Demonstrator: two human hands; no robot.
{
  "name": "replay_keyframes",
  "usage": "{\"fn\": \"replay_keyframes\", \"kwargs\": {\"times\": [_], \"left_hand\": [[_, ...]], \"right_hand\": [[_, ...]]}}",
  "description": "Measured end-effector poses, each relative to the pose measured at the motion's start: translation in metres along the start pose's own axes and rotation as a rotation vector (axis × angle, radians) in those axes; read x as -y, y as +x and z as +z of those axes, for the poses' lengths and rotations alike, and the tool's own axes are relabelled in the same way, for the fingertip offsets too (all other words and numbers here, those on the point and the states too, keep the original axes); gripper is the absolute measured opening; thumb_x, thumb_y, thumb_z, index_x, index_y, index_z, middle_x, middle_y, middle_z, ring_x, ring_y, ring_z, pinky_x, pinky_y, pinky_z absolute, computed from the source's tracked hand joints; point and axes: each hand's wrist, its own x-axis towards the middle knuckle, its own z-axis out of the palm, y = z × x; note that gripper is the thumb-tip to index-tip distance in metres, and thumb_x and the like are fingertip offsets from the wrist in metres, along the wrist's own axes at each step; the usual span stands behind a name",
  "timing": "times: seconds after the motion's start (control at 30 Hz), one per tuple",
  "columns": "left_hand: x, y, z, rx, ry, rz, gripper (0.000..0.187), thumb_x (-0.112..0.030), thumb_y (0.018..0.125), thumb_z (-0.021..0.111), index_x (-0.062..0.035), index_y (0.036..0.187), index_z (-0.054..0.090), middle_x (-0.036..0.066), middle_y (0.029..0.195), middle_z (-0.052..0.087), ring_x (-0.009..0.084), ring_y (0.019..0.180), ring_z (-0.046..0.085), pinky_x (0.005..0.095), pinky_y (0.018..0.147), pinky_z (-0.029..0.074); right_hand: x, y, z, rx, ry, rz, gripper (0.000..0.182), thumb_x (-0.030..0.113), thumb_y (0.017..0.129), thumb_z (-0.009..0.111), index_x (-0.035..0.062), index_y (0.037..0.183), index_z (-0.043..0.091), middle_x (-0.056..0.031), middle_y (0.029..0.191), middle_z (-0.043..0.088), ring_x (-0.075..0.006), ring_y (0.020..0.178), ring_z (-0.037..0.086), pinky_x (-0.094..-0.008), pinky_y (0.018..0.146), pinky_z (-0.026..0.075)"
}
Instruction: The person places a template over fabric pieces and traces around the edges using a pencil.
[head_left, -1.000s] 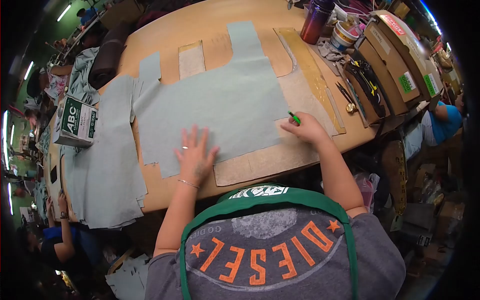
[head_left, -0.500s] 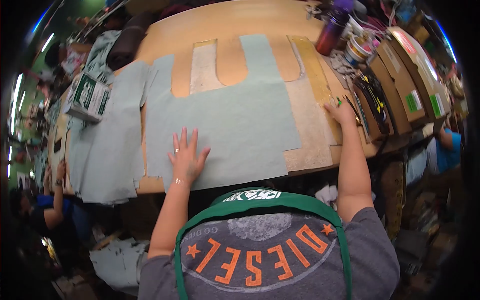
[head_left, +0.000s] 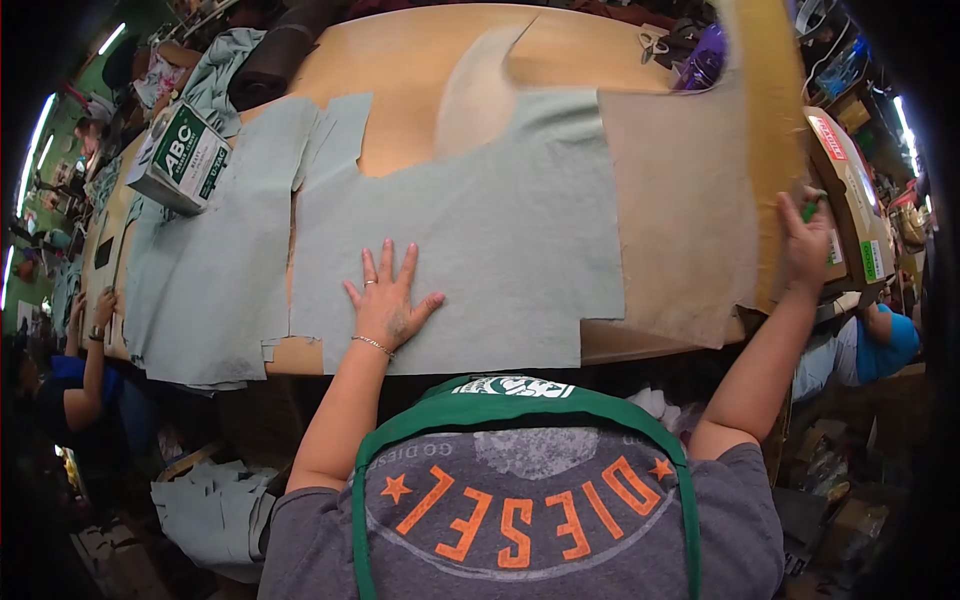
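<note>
My left hand [head_left: 388, 305] lies flat with spread fingers on a pale blue-green sheet [head_left: 480, 240] that has a curved cut-out along its far edge. At the right, my right hand [head_left: 805, 240] grips the yellow-taped edge of a large beige pattern board [head_left: 680, 200], which is lifted and tilted, blurred at its far end. A small green item [head_left: 813, 206] shows at the fingers of that hand. Part of the board still lies behind or under the sheet. More blue-green sheets [head_left: 215, 240] are at the left, with a white and green ABC box [head_left: 185, 160] on them.
Scissors [head_left: 653, 45] lie at the back of the wooden table [head_left: 400, 50]. A dark roll [head_left: 275, 75] is at the back left, cardboard boxes [head_left: 850, 200] at the right. Another person's hands [head_left: 102, 308] are at the far left. Cut pieces [head_left: 215, 510] are below the table.
My right hand has moved right and raised the pattern board's right side off the table. The board has slid out partly from the sheet. My left hand stays flat, shifted slightly.
</note>
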Motion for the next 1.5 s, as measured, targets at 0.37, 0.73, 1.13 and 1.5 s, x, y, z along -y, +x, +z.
{"fn": "replay_keyframes", "kwargs": {"times": [0.37,0.73,1.13,1.5], "left_hand": [[-0.009,0.059,-0.023,0.077,-0.041,0.044,0.078,-0.065,0.073,0.047,-0.0205,0.134,0.029,0.012,0.142,0.016,0.0371,0.131,0.007,0.0676,0.093,0.015],[-0.137,0.212,-0.046,0.056,-0.076,0.445,0.058,-0.053,0.086,0.033,-0.0193,0.134,0.030,0.005,0.143,0.017,0.0312,0.132,0.008,0.0641,0.096,0.016],[-0.150,0.279,-0.013,-0.114,-0.246,0.269,0.068,-0.056,0.083,0.037,-0.0144,0.136,0.024,0.006,0.144,0.013,0.0305,0.133,0.006,0.0633,0.097,0.016],[0.053,0.292,-0.039,-0.147,-0.202,-0.310,0.055,-0.052,0.084,0.040,-0.0101,0.119,0.050,0.006,0.135,0.034,0.0278,0.127,0.026,0.0630,0.095,0.019]], "right_hand": [[-0.031,-0.046,0.081,-0.484,-0.259,-0.441,0.018,0.010,0.084,0.058,0.0015,0.093,0.045,-0.0057,0.087,0.055,-0.0104,0.077,0.052,-0.0234,0.070,0.043],[0.000,-0.107,0.049,-0.574,-0.236,-0.312,0.018,0.007,0.085,0.055,-0.0011,0.099,0.047,-0.0065,0.091,0.058,-0.0104,0.079,0.053,-0.0236,0.070,0.042],[0.013,-0.197,-0.028,-0.633,-0.313,-0.066,0.040,0.008,0.086,0.053,-0.0041,0.121,0.037,-0.0161,0.116,0.050,-0.0201,0.098,0.052,-0.0319,0.086,0.041],[0.011,-0.187,-0.023,-0.737,-0.199,-0.002,0.033,0.013,0.086,0.054,-0.0044,0.113,0.044,-0.0148,0.115,0.051,-0.0186,0.098,0.052,-0.0316,0.084,0.043]]}}
